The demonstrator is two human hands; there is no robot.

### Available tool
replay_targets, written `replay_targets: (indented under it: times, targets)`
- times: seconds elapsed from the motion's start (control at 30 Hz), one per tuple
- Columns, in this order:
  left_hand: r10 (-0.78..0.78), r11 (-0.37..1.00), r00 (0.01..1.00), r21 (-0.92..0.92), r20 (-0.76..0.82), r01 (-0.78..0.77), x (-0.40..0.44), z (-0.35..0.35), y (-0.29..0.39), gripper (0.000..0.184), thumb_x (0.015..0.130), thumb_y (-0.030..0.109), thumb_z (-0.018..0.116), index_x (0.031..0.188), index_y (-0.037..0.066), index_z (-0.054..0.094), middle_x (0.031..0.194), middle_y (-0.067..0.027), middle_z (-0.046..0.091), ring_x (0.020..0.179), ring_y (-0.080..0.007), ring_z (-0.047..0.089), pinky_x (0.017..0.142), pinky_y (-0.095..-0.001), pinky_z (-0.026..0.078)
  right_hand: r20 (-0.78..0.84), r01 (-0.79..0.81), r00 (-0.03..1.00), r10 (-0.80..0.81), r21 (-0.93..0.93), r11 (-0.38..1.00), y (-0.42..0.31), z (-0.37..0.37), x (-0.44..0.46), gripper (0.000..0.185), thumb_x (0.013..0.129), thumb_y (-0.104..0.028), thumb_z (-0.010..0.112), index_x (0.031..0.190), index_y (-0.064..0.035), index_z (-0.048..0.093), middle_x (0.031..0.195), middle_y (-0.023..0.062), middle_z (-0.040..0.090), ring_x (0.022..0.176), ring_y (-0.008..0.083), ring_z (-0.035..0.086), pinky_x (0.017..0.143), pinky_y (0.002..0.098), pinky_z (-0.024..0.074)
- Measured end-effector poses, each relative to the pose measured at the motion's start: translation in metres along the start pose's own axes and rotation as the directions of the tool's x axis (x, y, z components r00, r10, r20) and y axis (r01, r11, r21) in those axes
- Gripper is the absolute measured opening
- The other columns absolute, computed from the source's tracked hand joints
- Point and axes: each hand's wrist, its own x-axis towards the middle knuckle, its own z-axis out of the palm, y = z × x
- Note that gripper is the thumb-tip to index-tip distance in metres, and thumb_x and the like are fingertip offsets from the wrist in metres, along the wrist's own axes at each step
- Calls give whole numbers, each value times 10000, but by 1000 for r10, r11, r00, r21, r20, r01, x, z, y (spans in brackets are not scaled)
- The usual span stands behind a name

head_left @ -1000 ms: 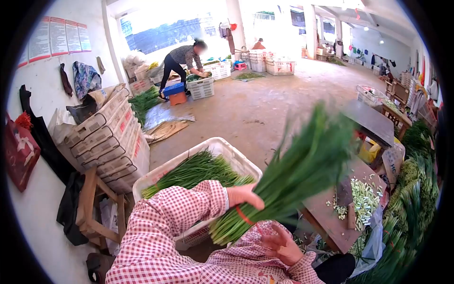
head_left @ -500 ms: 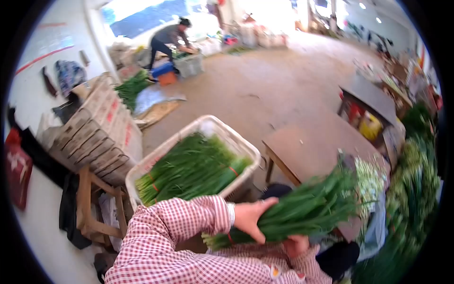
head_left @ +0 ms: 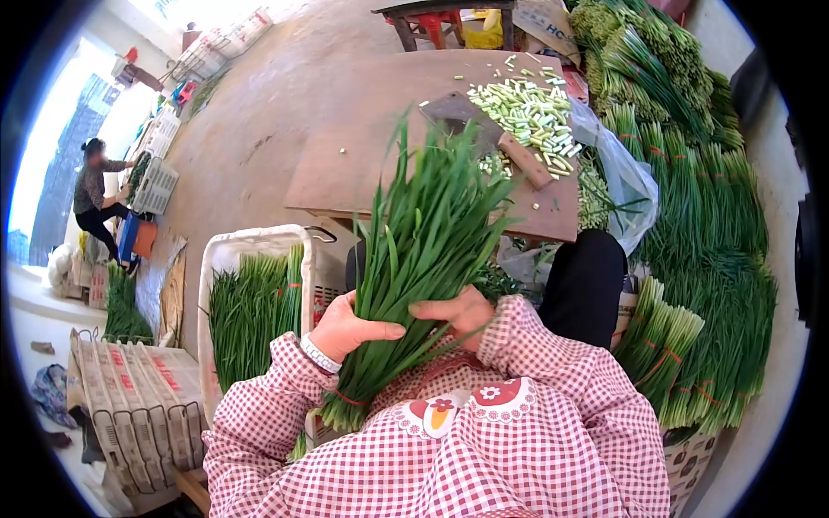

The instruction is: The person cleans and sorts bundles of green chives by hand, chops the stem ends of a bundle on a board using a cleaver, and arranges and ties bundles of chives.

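A thick bunch of green leafy stalks [head_left: 423,224] stands slanted in front of my chest, with a red band near its cut ends at the lower left. My left hand [head_left: 350,328] wraps the bunch from the left, thumb across the front. From the right, my right hand [head_left: 458,312] grips the same bunch, its thumb lying over the leaves. On the left, a white crate [head_left: 250,239] holds banded bunches of the same greens. Beyond the bunch is a low brown table [head_left: 345,147] with a wooden-handled cleaver [head_left: 524,161] and chopped pale stalk pieces [head_left: 531,116].
Banded greens [head_left: 708,259] are heaped on the right beside a clear plastic bag [head_left: 626,186]. Stacked crates [head_left: 147,414] stand at the lower left. Another person [head_left: 97,194] bends over a crate at the far left. A dark bench [head_left: 432,7] is at the top.
The view has turned right and down. The bunch has swung from lying out to the right to upright before my chest. My right hand, open and off the bunch earlier, now grips it.
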Motion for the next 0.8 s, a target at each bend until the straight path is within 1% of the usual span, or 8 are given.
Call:
replay_targets:
  times: [0.07,0.2,0.23,0.33,0.47,0.53,0.63,0.8]
  targets:
    - [25,1000,1000,-1,-2,-25,6,-7,-6,503,657,-67,751,1125,-2,580,1050,-71,652,924,-167,623,867,-317,487,-58,171,983,-177,-97,980,-2,7,-2,410,755,-73,733,1126,37,597,1094,118,644,968,221,616,881,358,479]
    - [4,976,1000,-220,-10,-6,8,-33,-10,443,710,-16,641,1146,-10,562,1027,-104,651,895,-203,635,815,-337,516,-285,-44,957,-47,-304,952,7,-25,-8,410,733,-161,776,1073,21,636,1075,119,652,959,199,615,870,300,474]
    - [-2,977,1000,-214,-14,-1,10,-41,-17,443,710,-16,641,1146,-10,562,1027,-104,651,895,-203,635,815,-337,516,-317,-212,945,82,-402,891,-5,-33,-17,473,737,-203,777,1117,22,608,1082,146,641,972,201,604,866,302,483]
    - [26,959,996,-281,-84,-49,9,-56,-32,474,731,29,569,1202,-1,513,1069,-123,632,933,-231,632,828,-359,524,-240,-73,971,-23,-382,921,-22,-48,-50,662,797,-248,719,1312,20,402,1218,183,542,998,247,596,820,360,526]
    - [8,943,996,-330,-94,-38,11,-59,-33,449,753,59,558,1197,-4,518,1071,-131,632,902,-234,646,792,-366,552,-443,-124,893,-81,-416,901,-56,-63,-96,426,873,-158,619,1225,12,452,1079,113,576,847,177,616,695,292,539]
    - [-67,939,996,-341,-54,45,16,-63,-34,463,757,65,557,1212,-3,512,1078,-131,631,913,-233,645,802,-368,549,-372,88,857,-357,-576,813,-61,-67,-104,148,903,-104,565,1022,-20,540,789,-4,561,684,62,537,599,200,457]
    - [-52,925,998,-375,32,60,28,-72,-42,464,775,86,569,1227,5,506,1102,-136,627,942,-239,642,813,-377,548,-86,267,837,-541,-798,540,-56,-49,-86,109,883,-74,576,975,-16,568,745,-14,547,663,54,487,597,212,426]
    - [-60,894,995,-440,76,87,33,-77,-48,446,800,113,572,1227,4,503,1111,-146,626,941,-256,646,818,-393,550,57,115,919,-391,-985,126,-41,-23,-40,358,803,-106,630,1136,-44,514,803,139,604,692,240,593,647,328,479]
